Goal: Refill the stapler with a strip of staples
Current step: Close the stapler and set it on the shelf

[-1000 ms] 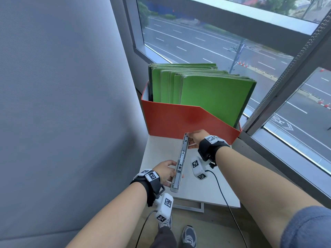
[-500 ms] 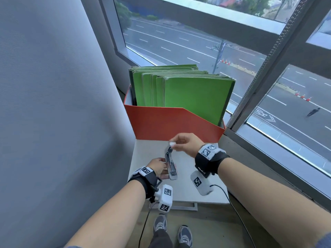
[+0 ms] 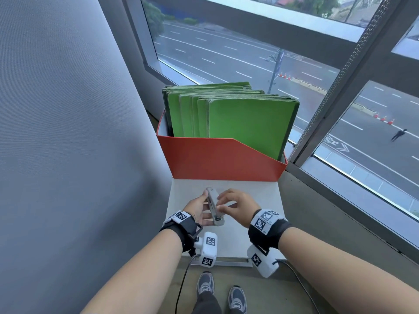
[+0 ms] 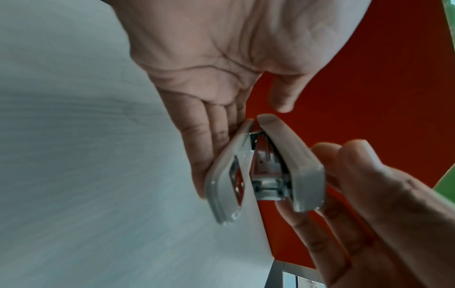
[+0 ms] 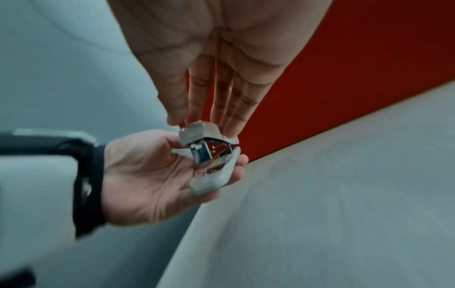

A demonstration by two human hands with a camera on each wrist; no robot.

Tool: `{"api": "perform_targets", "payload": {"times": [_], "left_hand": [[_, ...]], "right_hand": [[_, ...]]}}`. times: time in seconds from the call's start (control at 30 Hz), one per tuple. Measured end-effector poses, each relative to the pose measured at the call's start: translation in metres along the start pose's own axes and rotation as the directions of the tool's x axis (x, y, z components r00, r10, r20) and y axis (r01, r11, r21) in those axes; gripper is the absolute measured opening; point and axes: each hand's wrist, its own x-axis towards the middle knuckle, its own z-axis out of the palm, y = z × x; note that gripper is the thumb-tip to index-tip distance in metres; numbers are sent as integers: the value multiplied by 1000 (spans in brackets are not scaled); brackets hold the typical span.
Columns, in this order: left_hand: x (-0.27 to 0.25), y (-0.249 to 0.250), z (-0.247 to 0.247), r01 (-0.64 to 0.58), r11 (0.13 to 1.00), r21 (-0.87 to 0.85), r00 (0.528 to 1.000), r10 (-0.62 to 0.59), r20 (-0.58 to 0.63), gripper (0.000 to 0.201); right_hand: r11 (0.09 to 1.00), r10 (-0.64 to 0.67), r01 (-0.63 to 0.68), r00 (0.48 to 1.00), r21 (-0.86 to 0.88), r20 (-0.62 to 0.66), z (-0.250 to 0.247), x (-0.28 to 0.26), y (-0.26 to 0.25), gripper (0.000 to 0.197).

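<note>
A grey stapler [image 3: 214, 205] hangs just above the small white table [image 3: 256, 196], its front end towards me. My left hand [image 3: 199, 209] cradles its base from the left and below, fingertips curling round the far edge [image 5: 242, 159], thumb off it in the left wrist view. With thumb and straight fingers, my right hand [image 3: 230, 201] pinches the top cover [image 4: 302, 169]. The cover stands a narrow angle off the base [image 4: 221, 187], and the metal magazine [image 4: 268, 187] shows between them. No loose staple strip is in sight.
A red file box [image 3: 222, 159] full of green folders [image 3: 244, 123] stands at the table's far edge. A grey wall [image 3: 68, 132] runs along the left, and window frames [image 3: 335, 91] on the right. My shoes [image 3: 205, 284] are on the floor below the table's near edge.
A second ago the stapler lay swung wide open between my hands. My right hand has folded the cover back over the base, and the stapler is now nearly closed and lower.
</note>
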Motion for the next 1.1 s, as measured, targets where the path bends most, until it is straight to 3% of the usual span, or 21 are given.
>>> {"api": "perform_targets", "payload": {"times": [0.13,0.2,0.27,0.33,0.53,0.77,0.93,1.1], "left_hand": [[-5,-2,1,-45,998,45,997,42,61,45],[-5,-2,0,-51,998,38,997,49,54,40],[-5,-1,0,-54,997,62,998,52,46,31],[-5,0,0,-53,993,107,998,49,43,30],[-3,1,-1,-48,982,184,999,46,15,47],[2,12,-11,-50,981,187,998,55,-22,41],[13,33,-30,-76,975,209,995,89,-54,30],[35,45,-61,-92,918,386,976,160,-147,15]], "right_hand": [[960,258,-255,966,112,-13,3,9,10,23],[880,415,-425,905,212,93,7,13,15,43],[764,471,-520,854,383,220,9,13,14,51],[706,462,-534,845,466,268,9,12,12,49],[697,451,-532,847,480,283,17,10,16,38],[645,471,-559,828,521,305,22,30,4,30],[701,458,-545,838,459,296,37,62,-12,24],[757,471,-527,850,386,236,68,91,-19,18]]}}
